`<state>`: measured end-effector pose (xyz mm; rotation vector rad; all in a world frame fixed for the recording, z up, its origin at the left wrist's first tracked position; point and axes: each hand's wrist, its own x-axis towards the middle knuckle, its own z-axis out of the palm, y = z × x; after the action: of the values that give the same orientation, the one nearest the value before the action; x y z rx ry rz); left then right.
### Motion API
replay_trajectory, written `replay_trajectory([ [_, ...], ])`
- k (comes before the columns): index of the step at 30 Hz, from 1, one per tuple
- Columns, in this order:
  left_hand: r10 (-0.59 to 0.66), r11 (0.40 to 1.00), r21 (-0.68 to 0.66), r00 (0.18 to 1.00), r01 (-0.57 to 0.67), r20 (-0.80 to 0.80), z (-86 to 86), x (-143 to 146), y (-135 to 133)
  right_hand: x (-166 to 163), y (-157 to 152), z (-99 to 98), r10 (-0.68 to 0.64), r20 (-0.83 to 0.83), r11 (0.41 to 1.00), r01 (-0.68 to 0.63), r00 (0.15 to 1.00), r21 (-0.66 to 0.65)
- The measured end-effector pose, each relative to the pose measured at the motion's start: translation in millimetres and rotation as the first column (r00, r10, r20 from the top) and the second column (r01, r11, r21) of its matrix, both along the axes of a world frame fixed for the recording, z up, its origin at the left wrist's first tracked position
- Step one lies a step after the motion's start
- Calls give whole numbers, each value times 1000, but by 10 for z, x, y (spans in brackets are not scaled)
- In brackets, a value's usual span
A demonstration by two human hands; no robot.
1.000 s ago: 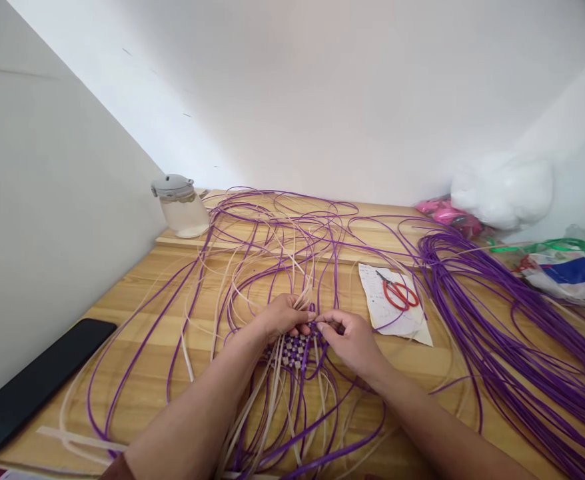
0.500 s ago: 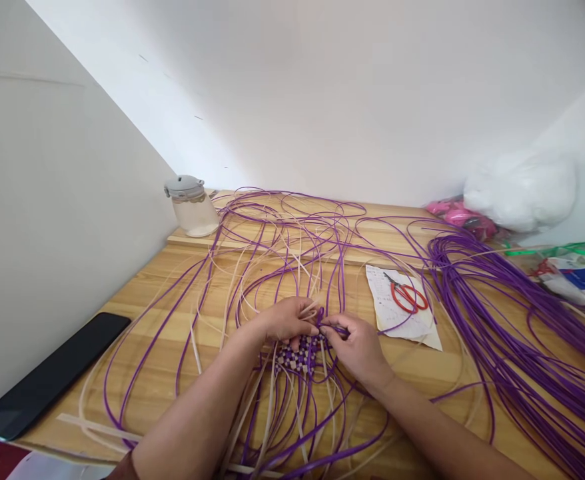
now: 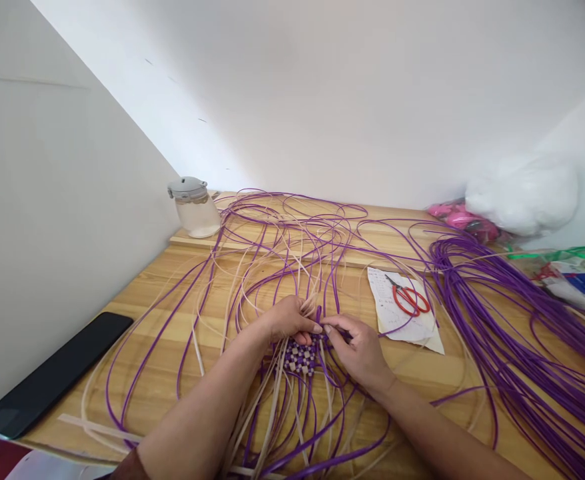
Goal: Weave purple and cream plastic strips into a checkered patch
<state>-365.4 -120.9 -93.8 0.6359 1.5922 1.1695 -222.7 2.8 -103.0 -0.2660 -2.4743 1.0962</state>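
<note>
Nearest you, purple strands point(image 3: 345, 459) and cream strands point(image 3: 275, 393) trail toward six o'clock from your weave point(image 3: 300, 359), which lies at the clock's centre on the table point(image 3: 145, 290); your left hand point(image 3: 292, 317), at the weave's twelve o'clock edge, is clamped on cream strands, and your right hand point(image 3: 360, 350), at the one o'clock edge, has thumb and forefinger pinched together on purple strands; your phone point(image 3: 55, 373) lies at nine, the coil point(image 3: 512, 333) at three, and the paper point(image 3: 412, 330) at two with scissors point(image 3: 396, 288) on it; farther off, the jar point(image 3: 198, 212) stands at eleven, while the pink bundle point(image 3: 460, 218) and white bag point(image 3: 522, 193) sit side by side toward two
</note>
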Motion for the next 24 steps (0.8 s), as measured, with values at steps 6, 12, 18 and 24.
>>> replay_trajectory([
  [6,62,998,6,997,-63,40,17,10,-2,-6,-28,16,-30,49,999,31,998,-21],
  [12,83,997,-10,996,-82,17,66,51,24,7,-42,5,-81,90,997,81,993,7],
  [18,80,997,-15,997,-80,-8,99,51,25,9,-17,36,-43,-23,973,48,999,226],
  [24,47,999,-2,998,-47,-52,71,52,17,62,65,113,150,-53,870,-106,987,481],
])
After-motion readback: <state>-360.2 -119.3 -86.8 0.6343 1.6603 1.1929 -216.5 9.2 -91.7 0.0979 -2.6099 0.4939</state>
